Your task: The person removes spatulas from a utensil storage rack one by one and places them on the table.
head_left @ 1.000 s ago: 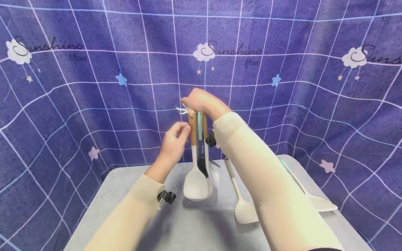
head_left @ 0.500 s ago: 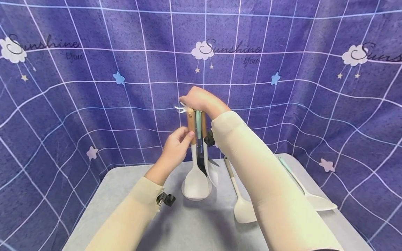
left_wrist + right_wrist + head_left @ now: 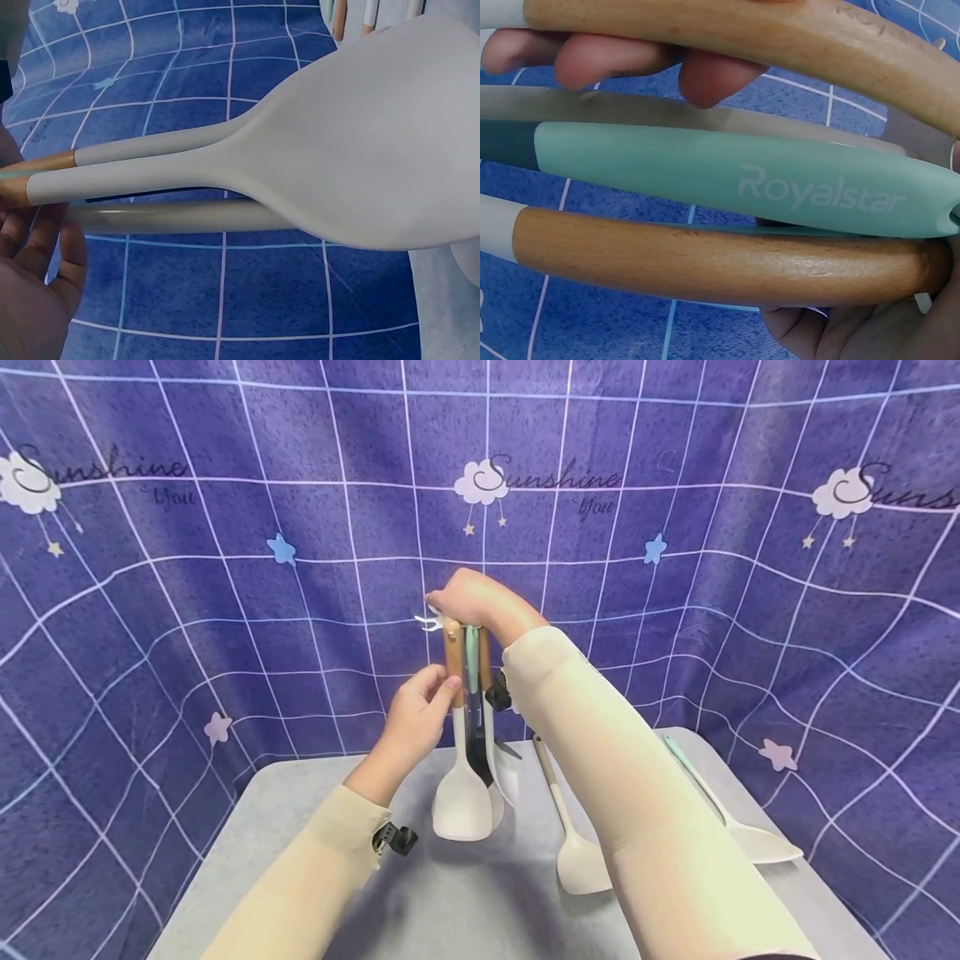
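Note:
In the head view, my left hand pinches the wooden handle of a white spatula between thumb and fingers. The right hand is bent over the top of a hanging rack, fingers curled round it and partly hidden; white hooks stick out at its left. A mint handle and another wooden handle hang beside the held one. From the right wrist, my left fingers show beneath the upper wooden handle, apart from the mint handle.
A round white base stands behind the spatula, near a black utensil and a white ladle. On the grey table, a beige-handled spatula and a mint-handled spoon lie to the right. A purple curtain hangs behind.
My left hand has moved from beside the wooden handle to a grip on it, slightly lower. The spatula's head has shifted a little left over the base. My right hand keeps its place on the rack.

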Demonstrator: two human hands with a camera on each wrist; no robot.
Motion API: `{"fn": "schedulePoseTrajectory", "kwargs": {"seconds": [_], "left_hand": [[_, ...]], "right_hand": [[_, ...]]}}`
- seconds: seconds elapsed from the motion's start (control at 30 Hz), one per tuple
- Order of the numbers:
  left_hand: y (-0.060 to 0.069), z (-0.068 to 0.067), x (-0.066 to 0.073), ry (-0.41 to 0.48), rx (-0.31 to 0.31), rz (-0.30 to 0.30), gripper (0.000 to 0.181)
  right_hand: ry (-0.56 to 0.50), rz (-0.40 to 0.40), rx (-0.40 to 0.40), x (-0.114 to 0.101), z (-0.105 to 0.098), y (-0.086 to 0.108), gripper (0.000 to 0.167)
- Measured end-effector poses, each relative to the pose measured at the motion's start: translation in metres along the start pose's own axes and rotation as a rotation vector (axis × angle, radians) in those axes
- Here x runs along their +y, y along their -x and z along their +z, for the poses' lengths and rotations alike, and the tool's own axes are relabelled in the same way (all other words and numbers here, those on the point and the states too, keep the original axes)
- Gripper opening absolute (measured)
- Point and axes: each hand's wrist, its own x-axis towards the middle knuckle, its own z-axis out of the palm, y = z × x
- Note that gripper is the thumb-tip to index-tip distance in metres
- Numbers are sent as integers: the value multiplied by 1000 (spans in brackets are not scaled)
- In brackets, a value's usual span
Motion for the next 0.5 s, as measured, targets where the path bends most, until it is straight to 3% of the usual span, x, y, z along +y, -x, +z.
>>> {"fn": "schedulePoseTrajectory", "kwargs": {"seconds": [0.3,0.5], "left_hand": [[2,2,1,14,8,25,29],[3,-1,6,-4,17,36,29]], "right_hand": [[-40,-22,22,-30,-13,66,54],[-27,-17,3,-35,-18,72,52]]}}
